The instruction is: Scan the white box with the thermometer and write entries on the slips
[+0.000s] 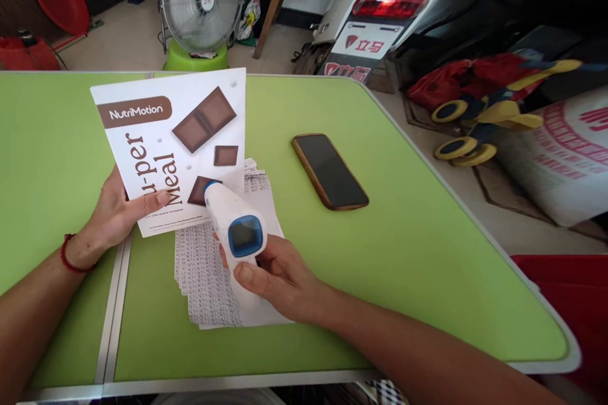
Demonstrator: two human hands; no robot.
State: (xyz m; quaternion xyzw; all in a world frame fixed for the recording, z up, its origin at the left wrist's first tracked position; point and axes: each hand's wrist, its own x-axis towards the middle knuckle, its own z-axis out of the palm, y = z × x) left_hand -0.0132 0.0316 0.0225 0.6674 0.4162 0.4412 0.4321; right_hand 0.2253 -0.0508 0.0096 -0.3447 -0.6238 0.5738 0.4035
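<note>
My left hand (121,205) grips the lower left edge of a white box (142,168), its thumb pressed on the front. Brown chocolate pieces and the word NutriMotion are printed on it. In my right hand (280,278) is a white infrared thermometer (237,215) with a blue-framed display, fingers wrapped round its handle. The thermometer's blue tip overlaps the box's lower right part; whether they touch I cannot tell. Under both lies a stack of papers (209,288) covered with small writing. To the right a dark-screened smartphone (332,171) in a brown case rests on the table.
The green folding table (403,266) has a metal rim and a seam left of the papers. Behind it stand a fan (204,0) on a green stool and a white scooter (380,19). A white sack (565,152) and a red container (565,310) are at the right.
</note>
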